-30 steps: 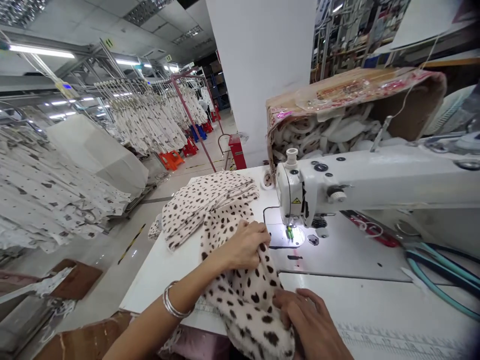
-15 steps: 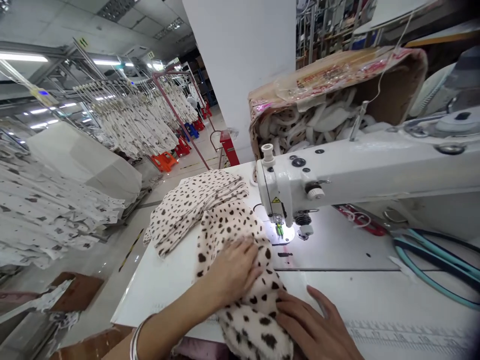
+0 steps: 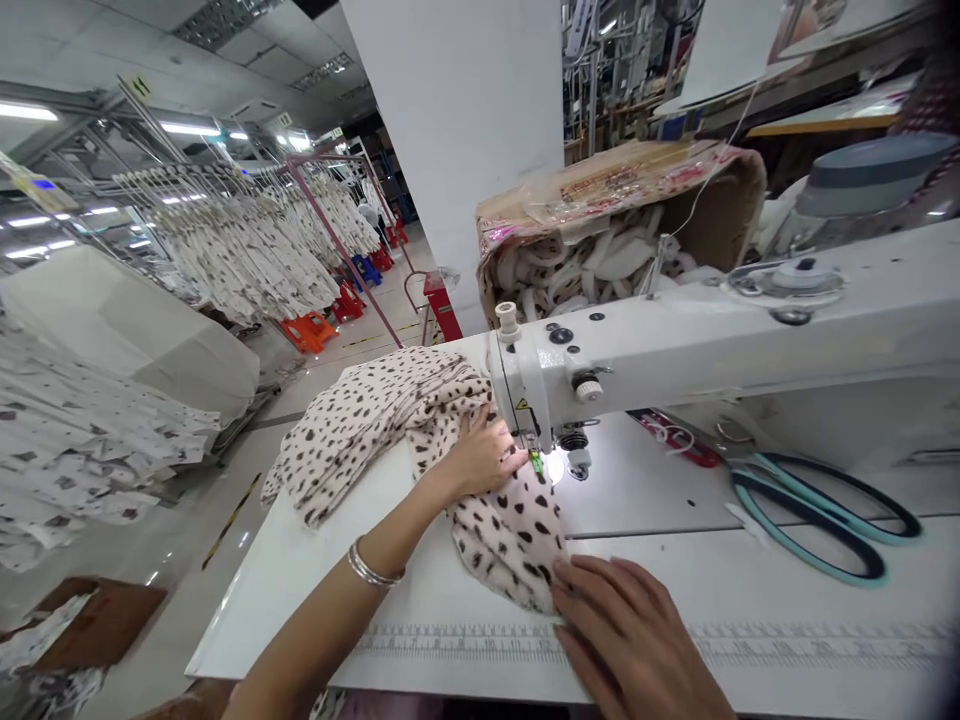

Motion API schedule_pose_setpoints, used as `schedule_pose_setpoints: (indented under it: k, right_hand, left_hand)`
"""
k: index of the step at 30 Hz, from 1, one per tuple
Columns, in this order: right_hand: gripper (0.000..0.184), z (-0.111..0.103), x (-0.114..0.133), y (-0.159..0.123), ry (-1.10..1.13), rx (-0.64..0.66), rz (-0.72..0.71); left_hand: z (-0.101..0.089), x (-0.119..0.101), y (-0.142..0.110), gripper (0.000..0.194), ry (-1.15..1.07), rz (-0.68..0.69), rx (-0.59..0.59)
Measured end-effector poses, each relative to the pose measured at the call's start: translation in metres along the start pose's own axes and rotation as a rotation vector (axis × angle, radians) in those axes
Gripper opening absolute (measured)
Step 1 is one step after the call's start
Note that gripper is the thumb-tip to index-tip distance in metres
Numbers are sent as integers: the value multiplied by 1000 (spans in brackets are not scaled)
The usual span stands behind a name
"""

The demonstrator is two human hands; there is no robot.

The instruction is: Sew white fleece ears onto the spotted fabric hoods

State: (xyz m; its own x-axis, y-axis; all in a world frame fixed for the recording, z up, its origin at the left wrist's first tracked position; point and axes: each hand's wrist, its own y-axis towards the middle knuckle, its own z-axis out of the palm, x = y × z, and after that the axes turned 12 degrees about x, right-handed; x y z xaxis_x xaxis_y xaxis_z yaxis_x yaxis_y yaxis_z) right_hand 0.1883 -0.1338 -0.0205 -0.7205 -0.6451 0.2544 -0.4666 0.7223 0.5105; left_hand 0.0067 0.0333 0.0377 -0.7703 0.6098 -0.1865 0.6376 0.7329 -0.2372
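Observation:
A soft cream fabric with dark brown spots [image 3: 510, 530] lies bunched on the white sewing table [image 3: 450, 600], and a second spotted layer [image 3: 352, 430] spreads to the left. My left hand [image 3: 480, 455] presses the cloth close behind the presser foot [image 3: 536, 462] of the white industrial sewing machine [image 3: 532, 385]. A silver bangle [image 3: 371, 568] circles that wrist. My right hand [image 3: 630, 640] lies nearer the table's front, its fingers on the cloth's lower edge. The needle area is mostly hidden by the machine head and my fingers.
Teal-handled scissors [image 3: 810, 510] lie to the right of the machine. Behind it stands an open cardboard box of white and spotted strips [image 3: 592, 260], beside a white pillar [image 3: 450, 150]. Racks of hanging spotted garments [image 3: 240, 250] fill the floor at left.
The bunched fabric and my left hand have moved forward to the presser foot. My right hand follows behind the cloth. The view has swung left, bringing the scissors fully into sight.

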Motion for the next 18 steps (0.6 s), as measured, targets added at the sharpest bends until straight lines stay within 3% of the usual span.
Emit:
schedule_pose_setpoints:
  k: [5, 8, 10, 13, 18]
  right_hand:
    - [19, -4, 5, -9, 10, 10, -9]
    - [22, -6, 5, -10, 24, 27, -15]
    - [25, -8, 6, -10, 47, 32, -10]
    - [29, -9, 9, -10, 92, 37, 36]
    - [28, -13, 12, -9, 141, 57, 20]
  left_hand:
    - [2, -13, -41, 26, -51, 17, -145]
    - [7, -29, -79, 30, -85, 164, -159]
    - [13, -39, -105, 28, -5, 223, -110]
    - [27, -50, -136, 22, 194, 255, -210]
    - [45, -61, -157, 14, 301, 291, -257]
